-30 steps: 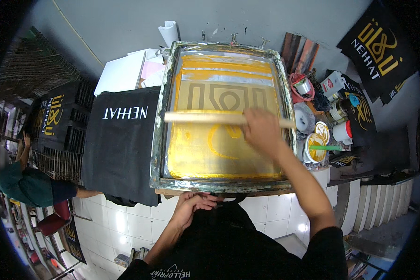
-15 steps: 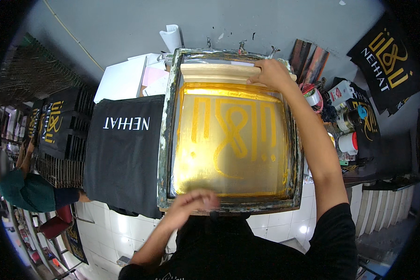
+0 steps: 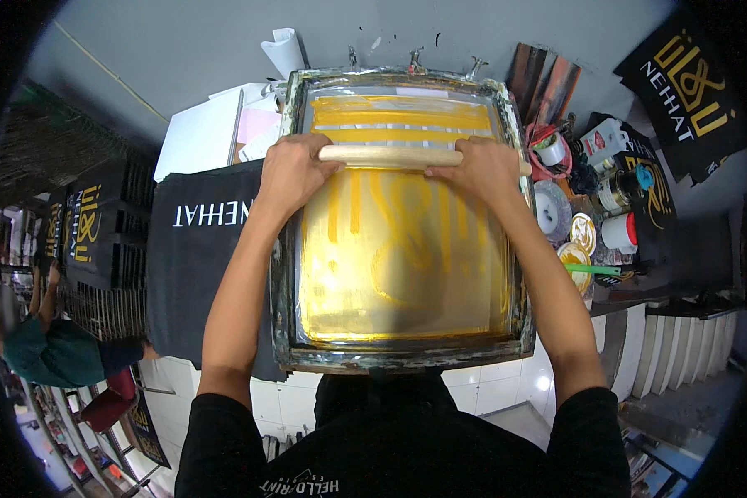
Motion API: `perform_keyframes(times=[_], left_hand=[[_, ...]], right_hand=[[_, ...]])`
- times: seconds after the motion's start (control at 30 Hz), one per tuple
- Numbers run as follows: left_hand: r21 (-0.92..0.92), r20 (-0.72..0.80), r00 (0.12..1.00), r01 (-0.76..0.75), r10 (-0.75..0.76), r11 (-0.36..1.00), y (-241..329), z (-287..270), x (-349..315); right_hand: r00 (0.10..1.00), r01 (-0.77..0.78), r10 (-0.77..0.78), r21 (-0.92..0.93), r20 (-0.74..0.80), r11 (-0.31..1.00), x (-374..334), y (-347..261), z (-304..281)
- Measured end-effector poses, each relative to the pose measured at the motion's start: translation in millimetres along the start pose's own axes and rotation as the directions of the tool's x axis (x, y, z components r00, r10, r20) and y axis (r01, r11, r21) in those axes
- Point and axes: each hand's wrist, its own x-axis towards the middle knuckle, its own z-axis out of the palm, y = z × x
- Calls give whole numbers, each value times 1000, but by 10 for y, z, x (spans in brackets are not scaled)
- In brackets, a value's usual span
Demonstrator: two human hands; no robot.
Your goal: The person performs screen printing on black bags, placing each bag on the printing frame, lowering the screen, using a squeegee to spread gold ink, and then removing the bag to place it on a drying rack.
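Observation:
Across the upper part of a screen-printing frame (image 3: 407, 360) lies a long squeegee with a pale wooden handle (image 3: 390, 156). My left hand (image 3: 295, 174) is closed around its left end. On its right part, my right hand (image 3: 483, 170) grips with the thumb on the near side. The blade is hidden under the handle. Golden ink (image 3: 349, 334) coats the mesh, and a looping design shows through it, fainter near the middle. Behind the squeegee, yellow bands run across the far end of the screen.
Black printed fabric (image 3: 203, 274) lies left of the frame, with white sheets (image 3: 199, 129) behind it. At right stand ink tubs (image 3: 583, 232), a green-handled tool (image 3: 596, 270) and a white jug (image 3: 603, 143). Clamps (image 3: 416, 61) line the wall. Another person (image 3: 54, 353) works far left.
My left hand has risen from the near edge of the frame onto the squeegee. The squeegee, earlier at the far end, has come toward me with my right hand on it.

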Motion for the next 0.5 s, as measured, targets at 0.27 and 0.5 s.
perform_keyframes(times=[0.27,0.5], left_hand=[[37,-9,1000,-25,26,999,275,-96,-738],[54,95,993,63,-68,997,685,-263,-1584]], right_hand=[[995,34,-29,45,-95,998,-789,-182,-45],[989,87,-71,126,-128,988,-1731,-308,-67]])
